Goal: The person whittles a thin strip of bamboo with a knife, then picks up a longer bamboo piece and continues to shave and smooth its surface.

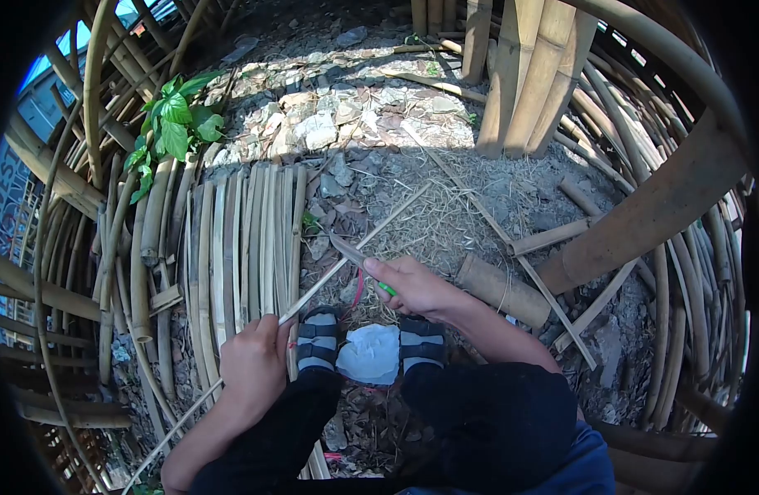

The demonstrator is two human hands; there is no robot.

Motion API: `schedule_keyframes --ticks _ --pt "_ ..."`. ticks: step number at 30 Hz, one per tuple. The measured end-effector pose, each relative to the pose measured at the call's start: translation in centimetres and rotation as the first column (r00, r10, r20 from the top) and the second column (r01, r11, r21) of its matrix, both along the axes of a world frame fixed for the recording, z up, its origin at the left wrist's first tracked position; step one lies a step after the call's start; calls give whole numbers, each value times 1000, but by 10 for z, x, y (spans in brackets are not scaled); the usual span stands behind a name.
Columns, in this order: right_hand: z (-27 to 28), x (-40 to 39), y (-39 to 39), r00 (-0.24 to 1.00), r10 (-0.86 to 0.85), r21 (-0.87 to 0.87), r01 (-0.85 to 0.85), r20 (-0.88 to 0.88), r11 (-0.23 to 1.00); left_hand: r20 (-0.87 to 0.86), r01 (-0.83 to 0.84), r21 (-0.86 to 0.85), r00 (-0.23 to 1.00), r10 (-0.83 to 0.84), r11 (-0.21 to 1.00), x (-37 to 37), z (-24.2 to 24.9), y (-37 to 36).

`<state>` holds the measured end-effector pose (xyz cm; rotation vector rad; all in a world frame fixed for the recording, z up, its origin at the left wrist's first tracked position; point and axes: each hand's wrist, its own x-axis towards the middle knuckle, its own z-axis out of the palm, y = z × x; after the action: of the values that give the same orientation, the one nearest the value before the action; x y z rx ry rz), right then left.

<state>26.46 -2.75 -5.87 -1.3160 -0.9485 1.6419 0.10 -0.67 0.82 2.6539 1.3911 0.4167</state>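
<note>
My right hand (pixel 416 289) is closed around a knife (pixel 359 257) with a green handle; the blade projects up and to the left from the fist. My left hand (pixel 251 363) is closed around a thin bamboo strip (pixel 346 262), gripping it at a low point along its length. The strip's long axis runs diagonally, from lower left past the left hand to upper right over the ground. The blade meets the strip just beyond the right hand, above the left-hand grip, so the right hand is the nearer one to the contact point. Both sandalled feet (pixel 317 340) rest below the strip. A row of split bamboo slats (pixel 231 247) lies to the left; a short bamboo section (pixel 503 290) lies to the right.
</note>
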Motion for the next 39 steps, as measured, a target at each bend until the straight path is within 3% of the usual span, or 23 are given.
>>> schedule_keyframes --ticks 6,8,12,15,20,22,24,27,30,31,35,37,39 --pt "-12 18 8 999 -8 81 4 48 997 -2 3 11 1000 -3 1000 -9 -1 1" --pt "-11 32 11 977 -203 -16 204 65 979 -12 -8 4 1000 8 1000 -12 -1 1" --pt "-8 34 8 967 -247 -2 248 65 969 -28 -2 9 1000 2 1000 -9 -2 2" --pt "-11 2 0 1000 6 12 -7 31 1000 -43 28 18 999 -28 999 -7 -3 3" --pt "-16 38 11 986 -131 23 129 103 991 -48 2 14 999 -1 1000 -17 0 2" --pt "-15 61 16 969 -239 -60 243 66 968 -49 -1 26 999 2 1000 -19 -1 3" --pt "-3 55 11 969 -239 -71 243 53 967 -58 16 49 998 -13 999 -17 -2 4" --pt "-2 21 -1 999 -28 -80 27 -18 996 -14 32 50 999 -31 998 -12 0 3" --pt "-11 20 2 999 -26 67 25 18 997 -30 34 51 999 -32 998 -14 1 1" --pt "-2 28 3 998 -37 -10 37 42 999 -31 35 56 999 -33 998 -15 2 1" --pt "-20 48 12 989 -54 38 49 135 998 10 19 56 1000 -20 998 -14 0 1" --pt "-27 61 17 959 -271 -21 274 83 962 20 14 64 1000 -15 998 -16 -1 1" --pt "-26 82 17 957 -278 -56 283 87 957 -8 0 79 1000 0 997 -20 -1 2"
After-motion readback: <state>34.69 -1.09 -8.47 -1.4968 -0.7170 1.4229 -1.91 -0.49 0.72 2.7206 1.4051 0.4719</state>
